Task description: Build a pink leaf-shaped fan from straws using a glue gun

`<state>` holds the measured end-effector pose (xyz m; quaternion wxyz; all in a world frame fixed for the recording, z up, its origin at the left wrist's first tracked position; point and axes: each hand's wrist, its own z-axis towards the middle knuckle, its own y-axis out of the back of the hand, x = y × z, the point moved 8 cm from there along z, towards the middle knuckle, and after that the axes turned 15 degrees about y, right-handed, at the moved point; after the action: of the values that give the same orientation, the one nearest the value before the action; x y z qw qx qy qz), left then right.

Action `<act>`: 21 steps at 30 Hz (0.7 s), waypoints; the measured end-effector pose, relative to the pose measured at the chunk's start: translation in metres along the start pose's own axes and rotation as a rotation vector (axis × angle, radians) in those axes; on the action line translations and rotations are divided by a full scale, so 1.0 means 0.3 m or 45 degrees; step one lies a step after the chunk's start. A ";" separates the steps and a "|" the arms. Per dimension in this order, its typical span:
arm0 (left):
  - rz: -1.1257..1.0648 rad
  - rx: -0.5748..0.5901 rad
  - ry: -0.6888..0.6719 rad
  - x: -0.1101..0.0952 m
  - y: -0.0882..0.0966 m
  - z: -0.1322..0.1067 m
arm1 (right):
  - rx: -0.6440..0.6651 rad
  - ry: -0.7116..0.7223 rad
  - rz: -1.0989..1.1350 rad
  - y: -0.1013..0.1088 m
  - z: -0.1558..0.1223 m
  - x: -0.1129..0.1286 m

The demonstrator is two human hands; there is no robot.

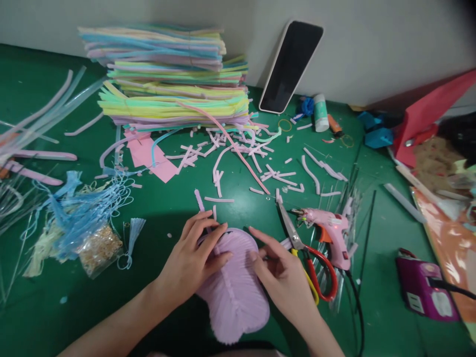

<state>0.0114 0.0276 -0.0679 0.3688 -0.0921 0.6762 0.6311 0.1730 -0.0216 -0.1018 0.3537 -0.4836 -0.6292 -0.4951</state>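
Left on bench (386,322): blue tassels (69,223).
Left hand (189,253): thumb and fingers pinching lilac piece (245,297) near its upper-left edge.
Lilac piece: between hands.
Right hand (280,267): fingers part-spread, thumb at right edge; grip unclear.
Beyond: scissors (296,241), glue gun (338,228).

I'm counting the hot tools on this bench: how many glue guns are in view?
1: a pink glue gun, just right of the red-handled scissors and beyond the right hand. No other shows.
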 end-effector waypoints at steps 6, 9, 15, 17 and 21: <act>-0.025 -0.010 0.005 0.007 0.004 -0.004 | 0.083 0.060 -0.032 -0.005 0.016 0.024; -0.034 -0.004 0.013 0.008 0.005 -0.005 | 0.071 0.049 -0.019 -0.005 0.017 0.021; -0.031 0.000 0.008 0.005 0.003 -0.002 | 0.069 0.026 -0.010 -0.007 0.018 0.011; -0.031 0.001 0.010 0.005 0.003 -0.003 | 0.080 0.037 -0.048 -0.005 0.020 0.017; -0.038 0.000 0.009 0.009 0.001 -0.003 | 0.111 0.054 -0.148 -0.002 0.022 0.030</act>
<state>0.0091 0.0278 -0.0693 0.3758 -0.1045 0.6760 0.6252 0.1702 -0.0129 -0.0954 0.3584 -0.4199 -0.6694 -0.4972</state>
